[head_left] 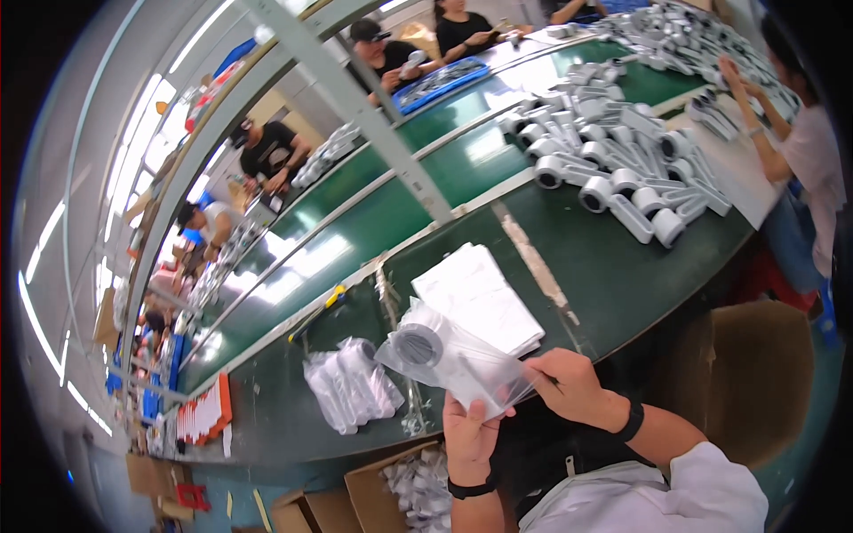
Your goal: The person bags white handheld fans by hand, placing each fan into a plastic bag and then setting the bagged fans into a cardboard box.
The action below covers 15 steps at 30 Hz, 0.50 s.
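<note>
Over the near edge of the dark green bench, I hold a see-through plastic bag [480,373] with a white, round-headed part [418,345] inside it. The part's grey ring faces up at the bag's far left end. My left hand [471,433] supports the bag from below, fingers closed round its near end. At the bag's right corner, my right hand [573,387] pinches the plastic between thumb and fingers. Just beyond the bag lies a stack of flat white bags [480,298]. Several bagged parts [353,384] lie together on the left.
A big heap of white-grey parts [622,160] covers the bench's far right. A yellow-handled tool [330,300] lies at the left, near an orange tray [204,410]. Below the bench stands a carton [378,497] of bagged parts. A metal post [373,124] rises ahead; co-workers sit across and right.
</note>
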{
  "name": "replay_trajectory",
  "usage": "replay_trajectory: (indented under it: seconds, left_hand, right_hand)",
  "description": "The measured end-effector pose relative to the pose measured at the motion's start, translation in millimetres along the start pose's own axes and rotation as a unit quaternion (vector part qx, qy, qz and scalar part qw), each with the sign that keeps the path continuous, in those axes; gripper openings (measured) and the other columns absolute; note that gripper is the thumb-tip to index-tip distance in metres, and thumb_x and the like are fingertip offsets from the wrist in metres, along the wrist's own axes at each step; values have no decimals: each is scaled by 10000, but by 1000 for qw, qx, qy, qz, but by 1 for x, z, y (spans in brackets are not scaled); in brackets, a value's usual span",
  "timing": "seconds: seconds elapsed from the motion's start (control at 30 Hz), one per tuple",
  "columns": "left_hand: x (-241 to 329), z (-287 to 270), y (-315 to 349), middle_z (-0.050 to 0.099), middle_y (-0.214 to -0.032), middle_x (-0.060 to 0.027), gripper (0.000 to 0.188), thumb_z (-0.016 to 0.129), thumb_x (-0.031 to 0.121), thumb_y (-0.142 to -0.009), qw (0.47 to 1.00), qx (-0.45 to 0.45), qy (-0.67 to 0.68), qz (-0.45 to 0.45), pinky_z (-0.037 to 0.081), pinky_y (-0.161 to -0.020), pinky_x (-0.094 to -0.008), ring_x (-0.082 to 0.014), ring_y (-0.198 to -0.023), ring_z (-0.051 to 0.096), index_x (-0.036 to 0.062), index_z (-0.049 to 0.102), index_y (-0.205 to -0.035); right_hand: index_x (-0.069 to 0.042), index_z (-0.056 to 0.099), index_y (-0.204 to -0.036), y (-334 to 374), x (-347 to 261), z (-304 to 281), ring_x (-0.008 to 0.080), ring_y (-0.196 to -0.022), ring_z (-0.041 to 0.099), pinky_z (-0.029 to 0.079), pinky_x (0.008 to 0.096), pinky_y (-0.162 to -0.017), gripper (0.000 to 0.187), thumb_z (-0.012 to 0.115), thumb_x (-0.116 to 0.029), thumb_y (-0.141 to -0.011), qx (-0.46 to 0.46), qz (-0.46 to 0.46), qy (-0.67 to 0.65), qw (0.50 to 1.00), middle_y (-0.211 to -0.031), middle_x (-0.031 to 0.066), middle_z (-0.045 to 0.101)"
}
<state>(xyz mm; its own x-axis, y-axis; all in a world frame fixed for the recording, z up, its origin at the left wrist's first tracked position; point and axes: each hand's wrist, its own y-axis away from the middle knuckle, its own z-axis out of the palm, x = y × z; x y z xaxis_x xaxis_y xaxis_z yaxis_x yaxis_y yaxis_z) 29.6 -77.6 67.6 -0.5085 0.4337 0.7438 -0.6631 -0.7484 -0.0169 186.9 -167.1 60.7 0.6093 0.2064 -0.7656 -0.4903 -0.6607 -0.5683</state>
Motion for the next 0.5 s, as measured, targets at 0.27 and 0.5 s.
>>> replay_trajectory:
  seconds: [0.27, 0.5]
  left_hand:
    - [123, -74, 39, 621, -1029, -128, 377, 678, 57, -860, 778, 436, -368, 263, 567, -523, -272, -179, -766, 621, -69, 540, -1187]
    - [177, -209, 30, 641, -989, -117, 347, 681, 103, -861, 683, 515, -495, 153, 493, -449, -256, -163, -736, 604, -54, 594, -1158]
  right_hand:
    - [-42, 711, -918, 12, 20, -10, 223, -615, 622, 495, 301, -581, 135, 699, -156, -846, -154, 103, -50, 982, -759, 121, 664]
    - [-9, 708, -923, 15, 34, -4, 114, -608, 611, 488, 251, -567, 133, 694, -124, -859, -131, 170, -66, 975, -747, 84, 678]
